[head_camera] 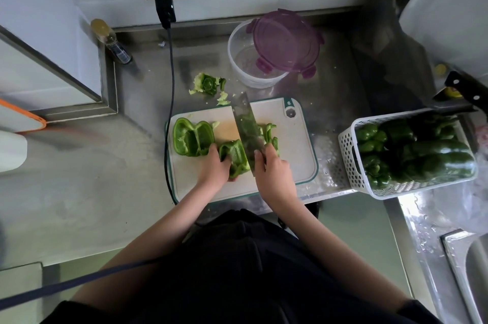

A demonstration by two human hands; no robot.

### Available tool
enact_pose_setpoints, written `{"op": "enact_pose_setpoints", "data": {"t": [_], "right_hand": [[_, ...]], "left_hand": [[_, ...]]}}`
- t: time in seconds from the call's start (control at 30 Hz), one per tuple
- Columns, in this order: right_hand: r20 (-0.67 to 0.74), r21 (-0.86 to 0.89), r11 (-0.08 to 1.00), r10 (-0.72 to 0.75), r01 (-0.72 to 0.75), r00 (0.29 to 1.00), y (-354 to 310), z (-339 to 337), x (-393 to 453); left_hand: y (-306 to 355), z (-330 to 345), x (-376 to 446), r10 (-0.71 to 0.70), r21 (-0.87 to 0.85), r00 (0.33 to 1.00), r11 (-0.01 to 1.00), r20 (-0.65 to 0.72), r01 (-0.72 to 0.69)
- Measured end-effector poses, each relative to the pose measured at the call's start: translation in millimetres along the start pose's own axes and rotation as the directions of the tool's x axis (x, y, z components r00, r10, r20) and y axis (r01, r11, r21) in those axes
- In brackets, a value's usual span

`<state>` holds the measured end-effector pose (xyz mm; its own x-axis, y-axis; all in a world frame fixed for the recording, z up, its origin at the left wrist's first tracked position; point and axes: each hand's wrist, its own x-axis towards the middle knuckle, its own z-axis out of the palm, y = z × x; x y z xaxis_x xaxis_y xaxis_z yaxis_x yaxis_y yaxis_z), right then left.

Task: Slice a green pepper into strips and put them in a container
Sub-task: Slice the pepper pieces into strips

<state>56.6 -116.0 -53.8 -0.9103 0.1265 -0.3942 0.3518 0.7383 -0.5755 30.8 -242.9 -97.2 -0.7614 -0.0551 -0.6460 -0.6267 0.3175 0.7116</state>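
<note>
Left hand (215, 165) pins our pepper piece (235, 157), right hand (273, 168) grips the cleaver (248, 131); we'd tuck fingertips back, slice thin.

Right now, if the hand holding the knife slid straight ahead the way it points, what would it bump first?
Probably the cut strips beside the knife, then bare cutting board; the right hand aims up-board, though depth is unclear.
</note>
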Motion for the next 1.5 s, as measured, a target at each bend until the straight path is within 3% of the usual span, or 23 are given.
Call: {"op": "enact_pose_setpoints", "data": {"t": [0.33, 0.63, 1.23, 1.5], "right_hand": [[0.028, -0.009, 0.996, 0.091, -0.091, 0.995, 4.0, 5.1, -4.1], [0.05, 0.056, 0.991, 0.12, -0.123, 0.992, 5.2, 4.2, -1.6], [0.099, -0.193, 0.979, 0.089, -0.068, 0.991, 4.8, 30.5, -3.0], [0.109, -0.22, 0.975, 0.068, -0.042, 0.992, -3.4, 33.4, 8.9]], "left_hand": [[1.2, 5.3, -4.0, 0.112, 0.176, 0.993, 0.979, -0.034, -0.105], [2.7, 6.5, -2.5, 0.092, 0.152, 0.995, 0.985, -0.033, -0.086], [-1.8, 8.5, 3.6, 0.063, 0.261, 0.997, 0.964, -0.039, -0.051], [1.3, 1.9, 2.5, 0.065, 0.187, 0.997, 0.98, 0.03, -0.07]]}}
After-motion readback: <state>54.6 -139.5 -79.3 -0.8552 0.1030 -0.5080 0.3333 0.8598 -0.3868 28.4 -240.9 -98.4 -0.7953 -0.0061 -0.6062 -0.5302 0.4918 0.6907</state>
